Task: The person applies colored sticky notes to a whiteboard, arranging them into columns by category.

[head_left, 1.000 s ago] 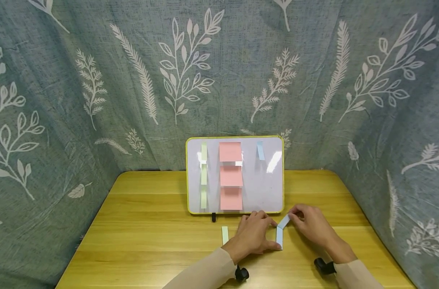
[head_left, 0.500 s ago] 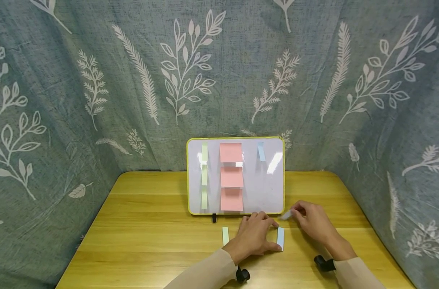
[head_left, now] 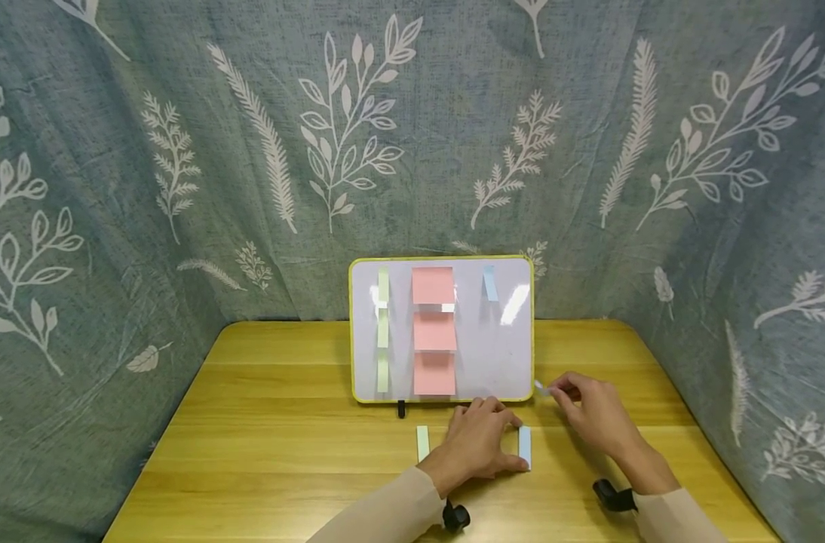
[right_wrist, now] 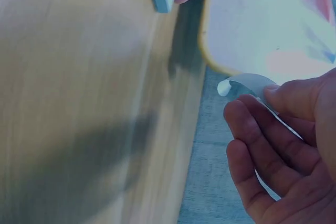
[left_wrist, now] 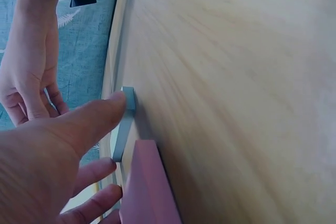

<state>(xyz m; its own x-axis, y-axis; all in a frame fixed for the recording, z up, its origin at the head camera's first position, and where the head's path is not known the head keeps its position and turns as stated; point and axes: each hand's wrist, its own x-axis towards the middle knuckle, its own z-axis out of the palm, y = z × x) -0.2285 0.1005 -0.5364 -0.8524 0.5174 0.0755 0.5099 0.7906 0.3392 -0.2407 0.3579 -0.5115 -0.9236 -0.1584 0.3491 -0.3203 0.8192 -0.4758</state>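
Note:
My left hand (head_left: 479, 439) pinches a narrow blue sticky note pad (head_left: 525, 448) lengthwise on the table, thumb at its near end and a fingertip at the far end. Between thumb and fingertips, my right hand (head_left: 589, 411) holds a single blue sticky note (right_wrist: 251, 81), lifted off the table beside the whiteboard's lower right corner; the strip curls over. The whiteboard (head_left: 494, 354) stands upright, bearing several green notes (head_left: 383, 329), several pink notes (head_left: 434, 332) and one blue note (head_left: 490, 283) at upper right.
A green note pad (head_left: 422, 442) lies left of my left hand, partly behind the forearm. A pink pad (left_wrist: 148, 187) sits under that hand, hidden in the head view. A small black stand foot (head_left: 402, 409) pokes out below the board. Patterned cloth (head_left: 249, 151) surrounds the table.
My right hand has peeled the top blue note off the pad and drawn it up toward the whiteboard's lower right corner. The left hand has stayed on the pad.

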